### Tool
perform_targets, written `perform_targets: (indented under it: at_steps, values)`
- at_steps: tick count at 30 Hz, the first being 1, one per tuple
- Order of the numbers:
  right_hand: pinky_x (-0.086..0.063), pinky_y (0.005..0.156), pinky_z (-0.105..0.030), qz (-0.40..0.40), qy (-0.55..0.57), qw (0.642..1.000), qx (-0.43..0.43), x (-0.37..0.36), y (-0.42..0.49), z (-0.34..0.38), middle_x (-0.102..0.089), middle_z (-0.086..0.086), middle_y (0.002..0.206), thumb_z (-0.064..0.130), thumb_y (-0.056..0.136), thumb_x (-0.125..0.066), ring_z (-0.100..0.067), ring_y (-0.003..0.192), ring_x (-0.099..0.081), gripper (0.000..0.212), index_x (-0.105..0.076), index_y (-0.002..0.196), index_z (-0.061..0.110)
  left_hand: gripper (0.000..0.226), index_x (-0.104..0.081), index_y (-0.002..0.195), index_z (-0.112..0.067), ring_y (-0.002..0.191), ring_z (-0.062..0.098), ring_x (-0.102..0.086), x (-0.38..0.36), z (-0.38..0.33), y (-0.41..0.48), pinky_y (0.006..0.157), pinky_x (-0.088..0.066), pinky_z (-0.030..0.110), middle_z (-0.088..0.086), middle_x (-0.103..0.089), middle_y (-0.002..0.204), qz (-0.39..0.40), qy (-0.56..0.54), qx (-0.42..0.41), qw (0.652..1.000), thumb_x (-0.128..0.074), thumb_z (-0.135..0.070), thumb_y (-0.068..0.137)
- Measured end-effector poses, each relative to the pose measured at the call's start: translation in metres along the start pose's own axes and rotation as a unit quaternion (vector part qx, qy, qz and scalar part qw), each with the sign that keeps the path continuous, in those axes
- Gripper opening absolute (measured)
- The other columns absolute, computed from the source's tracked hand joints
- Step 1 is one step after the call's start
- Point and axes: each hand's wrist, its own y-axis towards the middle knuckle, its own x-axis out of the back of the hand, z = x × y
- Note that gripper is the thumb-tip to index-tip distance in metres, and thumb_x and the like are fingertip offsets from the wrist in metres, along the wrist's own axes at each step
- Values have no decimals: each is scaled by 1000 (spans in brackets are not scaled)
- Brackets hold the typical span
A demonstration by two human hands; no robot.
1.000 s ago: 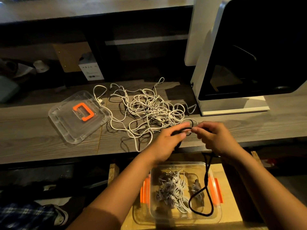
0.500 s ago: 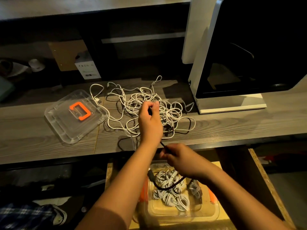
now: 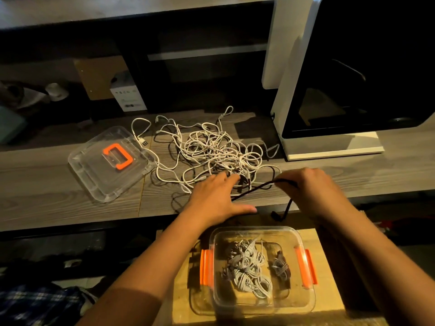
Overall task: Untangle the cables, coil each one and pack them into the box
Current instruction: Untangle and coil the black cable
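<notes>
Some coiled cables already in your box [image 3: 253, 228], down low. Big white tangle [image 3: 211, 151] on desk [image 3: 47, 208] not done. Your left hand [image 3: 217, 196] flat on tangle, fingers straight. Your right hand [image 3: 314, 191] pinches 1 black cable [image 3: 256, 188].

**A workroom, dimly lit, with a bench-top machine**

A workshop or hobby room is suggested. At the upper right of the frame a large white-cased machine [image 3: 329, 151] with a dark glazed front is stood on a long wood-grain counter [image 3: 70, 208]. It resembles an enclosed 3D printer, though no label can be read. In the dark recess [image 3: 200, 85] behind the counter, at the upper left, a small white carton [image 3: 127, 97] and a sheet of brown cardboard [image 3: 98, 76] are stored. A tangle of white cables [image 3: 211, 149] is spread at the centre of the counter beside a clear lid [image 3: 94, 182] with an orange handle. A clear box [image 3: 310, 300] is set on a low wooden board [image 3: 329, 288] at the lower centre.
</notes>
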Motion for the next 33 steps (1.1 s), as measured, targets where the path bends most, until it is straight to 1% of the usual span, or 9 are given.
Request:
perform_targets:
  at_steps: [3,5,10,14,18,23,28,30,33]
  values:
    - [-51,74,-44,-40,47,998,6,1,5,-5,-71,-7,91,24,93,-55,-28,88,-63,19,-71,103,20,39,-46,129,-17,112,30,-53,-3,-8,3,90,-45,38,9,-55,125,26,5,-6,1000,-49,-24,91]
    - [-50,75,-44,-63,75,995,-14,0,8,-8,-70,-9,89,22,94,-55,-27,86,-62,20,-71,103,16,42,-46,135,-18,113,26,-54,-3,-13,5,96,-44,36,7,-56,127,66,-173,0,983,-45,-13,94]
    - [-47,66,-29,33,143,987,-63,-23,6,2,-59,3,73,22,97,-49,-13,69,-56,21,-66,106,14,37,-47,132,-13,127,16,-46,15,-34,4,111,-31,36,1,-57,128,30,-651,-19,759,-45,-7,96]
    - [-50,78,-41,110,152,982,-26,-45,-3,35,-66,-7,93,23,97,-48,-25,84,-62,10,-55,101,17,24,-55,101,-18,84,15,-62,24,-54,7,78,-48,28,2,-62,81,-83,-759,15,646,-36,-5,98]
    - [-44,77,-36,123,107,985,58,-48,-11,55,-65,-14,105,17,92,-51,-31,97,-59,17,-57,105,11,18,-55,85,-26,58,-1,-44,11,-47,18,58,-38,15,-6,-50,70,-213,-595,64,772,-47,-14,96]
    - [-46,67,-37,11,26,991,129,-34,-14,49,-69,-6,94,26,92,-51,-31,88,-62,16,-63,101,22,38,-54,129,-18,96,6,-51,5,-33,20,82,-38,15,-6,-60,113,-92,-501,97,855,-37,-35,99]
    - [-48,72,-32,-13,150,984,96,-19,-8,35,-56,12,94,40,73,-75,-8,81,-52,41,-56,103,20,72,-34,143,-31,131,8,-38,4,-28,2,110,-28,28,-11,-40,144,62,-551,55,830,-24,-69,83]
    - [-50,79,-34,25,196,973,116,-15,-3,30,-60,8,99,41,69,-76,-10,88,-55,50,-60,107,14,73,-46,134,-28,98,4,-58,13,-31,-5,81,-46,22,-10,-61,109,123,-585,49,800,-25,-70,77]
    - [-49,82,-36,55,295,945,130,-9,-1,27,-66,-3,98,27,70,-79,-16,92,-60,41,-64,104,8,59,-50,118,-28,44,1,-40,23,-34,-10,41,-29,14,-7,-47,55,194,-645,32,738,-37,-64,73]
